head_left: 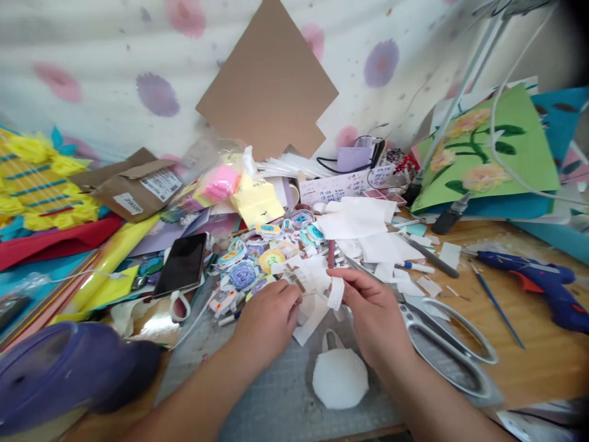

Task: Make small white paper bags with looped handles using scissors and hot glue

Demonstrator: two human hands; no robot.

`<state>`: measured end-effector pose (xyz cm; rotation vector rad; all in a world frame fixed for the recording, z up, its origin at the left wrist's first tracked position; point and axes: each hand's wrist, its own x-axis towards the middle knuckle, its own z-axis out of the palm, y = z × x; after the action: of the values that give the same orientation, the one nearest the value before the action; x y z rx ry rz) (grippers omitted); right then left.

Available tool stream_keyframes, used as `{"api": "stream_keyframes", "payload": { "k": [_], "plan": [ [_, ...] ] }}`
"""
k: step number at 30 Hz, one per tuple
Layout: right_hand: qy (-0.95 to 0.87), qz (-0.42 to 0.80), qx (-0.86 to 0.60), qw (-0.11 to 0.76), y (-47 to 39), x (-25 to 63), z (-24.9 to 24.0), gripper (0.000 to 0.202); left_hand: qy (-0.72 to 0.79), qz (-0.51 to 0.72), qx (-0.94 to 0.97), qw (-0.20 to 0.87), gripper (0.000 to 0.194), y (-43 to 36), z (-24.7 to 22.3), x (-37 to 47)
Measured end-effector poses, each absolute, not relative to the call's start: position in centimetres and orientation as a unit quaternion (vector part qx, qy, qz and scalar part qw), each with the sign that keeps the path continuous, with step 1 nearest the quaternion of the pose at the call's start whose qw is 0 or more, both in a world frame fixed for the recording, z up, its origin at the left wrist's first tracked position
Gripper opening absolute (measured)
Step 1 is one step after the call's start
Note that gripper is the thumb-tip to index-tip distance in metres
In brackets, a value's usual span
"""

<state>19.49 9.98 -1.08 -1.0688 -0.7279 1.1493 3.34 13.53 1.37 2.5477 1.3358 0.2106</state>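
Hands met at the centre of the cutting mat (pixel 276 393), both working one white paper cutout (pixel 310 276). Your left hand (pixel 269 319) was curled nearly closed, fingertips pinching the cutout's near edge at its 1 o'clock. Your right hand (pixel 375 310) was likewise closed in a pinch, thumb and forefinger holding a small white ribbed strip (pixel 335 293) at its 10 o'clock, just touching the cutout. Whether the strip was already stuck down could not be told.

A white octagonal piece (pixel 340 377) lay on the mat at 6 o'clock from the hands, apart from them. Large scissors (pixel 448 344) rested at 4 o'clock from your right hand, blades pointing toward the pile of round printed stickers (pixel 257 258) at 11 o'clock. A black phone (pixel 181 265) lay at 9 o'clock, a blue glue gun (pixel 538 285) well off at 3 o'clock.

Judgement: the work in hand looked like fitting strip to cutout. You would do it well by keeping the left pinch firm close to the join, aligning the strip before pressing, and keeping your wrist clear of the scissors
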Motion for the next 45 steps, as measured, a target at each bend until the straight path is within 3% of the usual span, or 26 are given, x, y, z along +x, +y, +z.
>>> {"api": "stream_keyframes", "payload": {
  "k": [3,6,10,17,31,45],
  "plan": [
    [-0.348,0.504,-0.474,0.633,9.7,19.4,-1.5,0.016,0.453,0.207,0.837,0.227,0.009,12.8,1.6,3.3],
    [-0.383,0.492,-0.478,0.619,9.5,19.3,-1.7,0.013,0.433,0.325,0.732,0.413,0.016,12.5,1.8,3.3],
    [-0.435,0.464,-0.476,0.607,9.4,19.1,-1.3,0.010,0.373,0.347,0.615,0.602,0.025,12.7,1.9,3.5],
    [-0.480,0.421,-0.478,0.604,9.7,18.9,-1.0,0.009,0.370,0.380,0.639,0.557,0.014,12.7,1.5,4.4],
    [-0.405,0.464,-0.509,0.602,9.8,18.4,-1.3,0.008,0.420,0.324,0.566,0.631,0.018,12.7,1.6,4.8],
    [-0.366,0.521,-0.455,0.623,9.6,18.3,-1.3,0.008,0.429,0.330,0.562,0.625,0.021,12.7,1.4,4.5]
  ]
}}
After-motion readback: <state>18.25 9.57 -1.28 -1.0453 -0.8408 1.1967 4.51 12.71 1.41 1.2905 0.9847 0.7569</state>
